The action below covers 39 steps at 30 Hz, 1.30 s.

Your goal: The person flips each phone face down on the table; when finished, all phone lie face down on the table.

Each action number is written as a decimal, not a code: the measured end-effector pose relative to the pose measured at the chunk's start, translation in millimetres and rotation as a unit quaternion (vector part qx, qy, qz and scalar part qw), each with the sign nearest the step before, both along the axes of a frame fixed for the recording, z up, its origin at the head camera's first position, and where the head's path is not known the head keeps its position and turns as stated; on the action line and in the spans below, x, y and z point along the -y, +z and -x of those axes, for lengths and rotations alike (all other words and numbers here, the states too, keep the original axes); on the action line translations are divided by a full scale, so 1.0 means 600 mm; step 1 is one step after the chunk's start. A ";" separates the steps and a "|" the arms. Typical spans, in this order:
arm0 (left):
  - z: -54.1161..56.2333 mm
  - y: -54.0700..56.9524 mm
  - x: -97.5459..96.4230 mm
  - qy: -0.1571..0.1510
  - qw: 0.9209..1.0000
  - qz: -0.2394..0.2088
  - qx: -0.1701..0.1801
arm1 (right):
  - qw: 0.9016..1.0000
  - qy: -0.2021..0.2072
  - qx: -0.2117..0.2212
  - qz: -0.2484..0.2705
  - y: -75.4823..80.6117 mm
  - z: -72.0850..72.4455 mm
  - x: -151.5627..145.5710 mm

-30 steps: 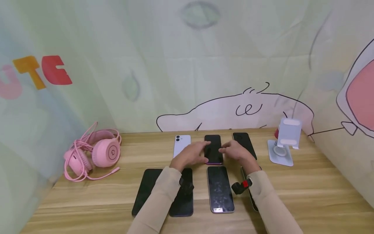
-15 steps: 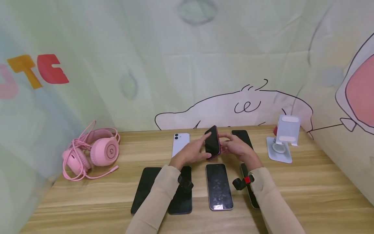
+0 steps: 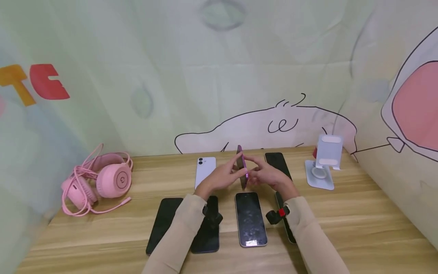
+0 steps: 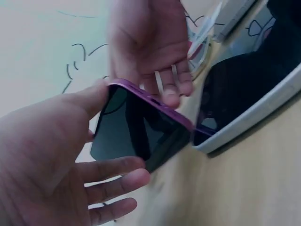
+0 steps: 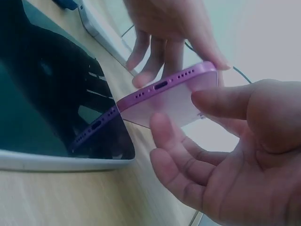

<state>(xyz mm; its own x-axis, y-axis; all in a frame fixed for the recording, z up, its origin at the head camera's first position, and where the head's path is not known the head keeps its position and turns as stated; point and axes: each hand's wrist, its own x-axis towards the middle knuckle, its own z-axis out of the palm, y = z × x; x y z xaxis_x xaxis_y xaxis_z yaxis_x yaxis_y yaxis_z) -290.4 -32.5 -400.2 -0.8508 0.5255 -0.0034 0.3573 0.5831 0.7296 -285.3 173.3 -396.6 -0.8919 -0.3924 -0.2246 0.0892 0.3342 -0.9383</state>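
A phone (image 3: 240, 163) with a pink-purple frame stands tilted on edge between my two hands, over the back middle of the table. My left hand (image 3: 220, 177) holds it from the screen side; in the left wrist view its thumb is at the port-end corner and its fingers lie by the dark screen (image 4: 117, 136). From the other side my right hand (image 3: 268, 175) has thumb and fingers at the pale pink back (image 5: 174, 103), seen in the right wrist view. Just in front lies a phone with a smudged dark screen (image 3: 251, 220).
A pale phone (image 3: 205, 169) lies camera side up at back left, a black one (image 3: 278, 165) at back right. Dark phones (image 3: 164, 220) lie under my left forearm, another (image 3: 289, 228) by my right wrist. Pink headphones (image 3: 113, 179) sit left, a pale blue stand (image 3: 328, 152) right.
The pink-framed phone lay flat on the table; both hands have lifted it and turned it up on edge, its screen now facing left. The view has shifted slightly.
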 end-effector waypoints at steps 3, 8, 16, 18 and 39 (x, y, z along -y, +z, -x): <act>0.001 0.008 0.007 -0.003 1.000 0.002 0.010 | 1.000 0.011 0.008 -0.008 -0.002 0.000 0.002; 0.006 0.018 0.021 -0.007 1.000 -0.016 0.021 | 0.999 0.038 0.020 -0.028 -0.004 -0.001 0.004; 0.017 0.019 0.035 -0.013 0.999 -0.020 0.039 | 0.997 0.025 0.025 -0.065 -0.004 0.003 0.004; 0.019 0.012 0.036 -0.011 0.998 -0.024 0.049 | 0.997 0.021 0.023 -0.072 -0.005 0.003 0.002; 0.011 -0.018 0.009 -0.009 0.995 0.103 0.015 | 0.987 -0.018 0.011 -0.156 0.001 0.003 -0.008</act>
